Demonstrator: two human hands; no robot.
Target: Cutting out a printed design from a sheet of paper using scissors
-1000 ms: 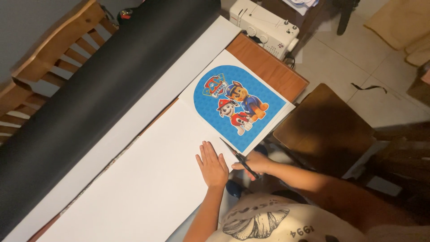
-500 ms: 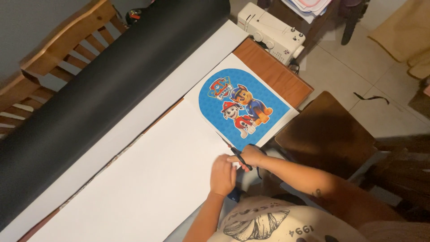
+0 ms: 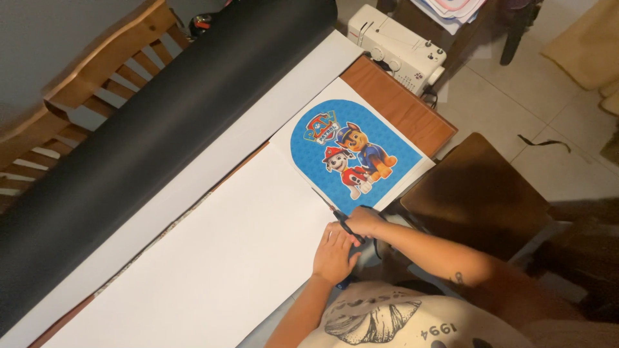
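Setting: Tiled floor [image 3: 567,96] and a wooden chair [image 3: 477,187] are seen on the right; a wooden counter [image 3: 400,109] carries the work, with a white sewing machine [image 3: 396,48] beyond its far end and a slatted wooden frame [image 3: 84,96] at the upper left.
Surface cover: a wide black roll [image 3: 161,142] is laid along the far side of the counter, with a long white strip beside it.
Change: the left hand [image 3: 334,254], spread flat on the sheet a second ago, is now drawn in close against the right hand; the view has also shifted a little.
Meaning: the cut is judged to be just starting at the near edge of the print, the sheet being steadied close to the blades.
Left hand: rested on the large white sheet [image 3: 213,270], fingers loosely curled, nothing gripped.
Right hand [image 3: 366,222]: closed around the dark handles of the scissors [image 3: 335,212], blades pointed toward the picture.
Printed picture [image 3: 351,158]: a blue arch-shaped panel with cartoon dogs, printed on white paper, lying flat at the right end of the counter, its lower edge just beside the scissor tips.
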